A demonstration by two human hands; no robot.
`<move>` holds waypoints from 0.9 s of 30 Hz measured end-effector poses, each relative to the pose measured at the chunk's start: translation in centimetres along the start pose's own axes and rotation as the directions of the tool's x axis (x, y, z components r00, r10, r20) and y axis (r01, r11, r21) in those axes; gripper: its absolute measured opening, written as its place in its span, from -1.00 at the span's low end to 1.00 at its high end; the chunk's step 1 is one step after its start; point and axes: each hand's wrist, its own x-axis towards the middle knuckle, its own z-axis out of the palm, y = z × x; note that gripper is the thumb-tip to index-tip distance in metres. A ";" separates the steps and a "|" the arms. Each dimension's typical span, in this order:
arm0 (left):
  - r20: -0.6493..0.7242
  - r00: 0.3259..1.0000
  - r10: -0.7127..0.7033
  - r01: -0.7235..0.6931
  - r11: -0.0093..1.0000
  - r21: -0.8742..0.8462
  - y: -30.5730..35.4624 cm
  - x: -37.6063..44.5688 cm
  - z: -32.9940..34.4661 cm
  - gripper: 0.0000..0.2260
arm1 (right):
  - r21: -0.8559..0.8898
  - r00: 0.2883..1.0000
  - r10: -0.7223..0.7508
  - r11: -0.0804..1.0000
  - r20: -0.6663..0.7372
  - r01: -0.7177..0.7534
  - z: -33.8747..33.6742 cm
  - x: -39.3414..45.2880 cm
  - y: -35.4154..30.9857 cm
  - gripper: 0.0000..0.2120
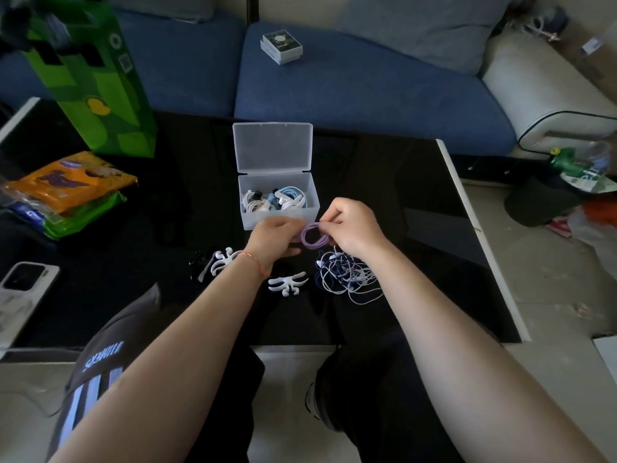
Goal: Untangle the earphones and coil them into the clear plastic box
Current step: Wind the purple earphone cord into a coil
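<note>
A black bench by a blue sofa holds an open box of coiled earphones, while both hands' fingers pinch a purple coil.

A home living room: a blue sofa faces a black tabletop holding snack packets and a phone.
</note>
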 end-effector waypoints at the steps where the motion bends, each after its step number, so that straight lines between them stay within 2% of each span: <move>1: -0.059 0.998 -0.007 0.014 0.993 0.114 -0.1 0.3 -0.3 -0.85 | -0.002 1.000 0.003 1.000 -0.030 -0.004 -0.2 0.0 0.1 -0.93; 2: -0.094 0.996 0.001 0.024 0.963 0.268 -0.3 0.5 -0.6 -0.83 | -0.002 0.998 0.013 1.000 -0.057 -0.013 -0.5 0.0 0.3 -0.92; 3: -0.073 0.997 0.030 0.008 0.882 0.471 -0.4 0.7 -1.0 -0.81 | -0.003 0.996 0.028 1.000 -0.081 -0.028 -0.7 0.0 0.5 -0.92; 5: 0.110 0.994 0.018 -0.101 0.560 0.822 -0.7 0.4 -1.6 -0.77 | 0.006 0.992 0.060 0.998 -0.113 -0.060 -1.2 -0.1 0.9 -0.92; 6: 0.195 0.980 -0.045 -0.162 0.399 0.903 -1.1 0.0 -1.4 -0.70 | 0.013 0.990 0.072 0.997 -0.120 -0.071 -1.3 -0.1 1.0 -0.91; 8: 0.264 0.951 -0.162 -0.234 0.186 0.954 -1.9 -0.6 -0.8 -0.48 | 0.019 0.989 0.083 0.997 -0.120 -0.081 -1.3 -0.3 1.1 -0.90; 9: 0.267 0.948 -0.171 -0.250 0.114 0.962 -2.4 -0.8 -0.4 -0.42 | 0.026 0.990 0.083 0.996 -0.117 -0.081 -1.3 -0.3 1.0 -0.89; 11: 0.266 0.958 -0.104 -0.263 0.042 0.964 -3.0 -0.7 0.0 -0.48 | 0.052 0.990 0.085 0.996 -0.116 -0.079 -1.2 -0.4 1.0 -0.89; 12: 0.263 0.963 -0.065 -0.259 0.063 0.964 -3.0 -0.5 0.0 -0.54 | 0.066 0.989 0.088 0.995 -0.118 -0.081 -1.2 -0.4 1.0 -0.89; 13: 0.247 0.968 -0.033 -0.241 0.137 0.961 -3.0 -0.3 0.0 -0.60 | 0.082 0.988 0.094 0.993 -0.119 -0.085 -1.2 -0.4 1.0 -0.90; 14: 0.227 0.974 -0.008 -0.217 0.260 0.941 -3.0 0.0 -0.1 -0.64 | 0.107 0.988 0.103 0.990 -0.119 -0.091 -1.2 -0.3 0.9 -0.91; 16: 0.204 0.979 -0.005 -0.157 0.624 0.765 -2.9 0.4 -0.1 -0.70 | 0.198 0.985 0.128 0.975 -0.112 -0.104 -1.4 -0.4 1.0 -0.93; 17: 0.215 0.977 -0.017 -0.116 0.800 0.589 -2.6 0.3 0.0 -0.73 | 0.258 0.984 0.142 0.960 -0.105 -0.111 -1.5 -0.4 1.0 -0.93; 18: 0.242 0.970 -0.018 -0.081 0.915 0.394 -2.1 -0.1 0.2 -0.75 | 0.322 0.983 0.157 0.939 -0.098 -0.118 -1.5 -0.4 1.1 -0.95; 20: 0.318 0.948 0.007 -0.040 0.994 0.098 -1.0 -0.7 0.5 -0.74 | 0.438 0.978 0.193 0.888 -0.079 -0.139 -1.7 -0.4 1.2 -0.98; 22: 0.378 0.926 0.022 0.007 0.997 -0.076 -0.3 -0.9 0.5 -0.66 | 0.535 0.973 0.228 0.827 -0.042 -0.171 -2.0 -0.4 1.1 -0.98; 24: 0.405 0.914 0.019 0.053 0.985 -0.165 0.0 -0.7 0.2 -0.62 | 0.611 0.971 0.237 0.767 0.015 -0.196 -2.3 -0.5 1.0 -0.96; 27: 0.419 0.907 0.029 0.051 0.983 -0.177 0.2 -0.7 0.0 -0.70 | 0.656 0.969 0.233 0.721 0.077 -0.225 -2.5 -0.7 0.8 -0.96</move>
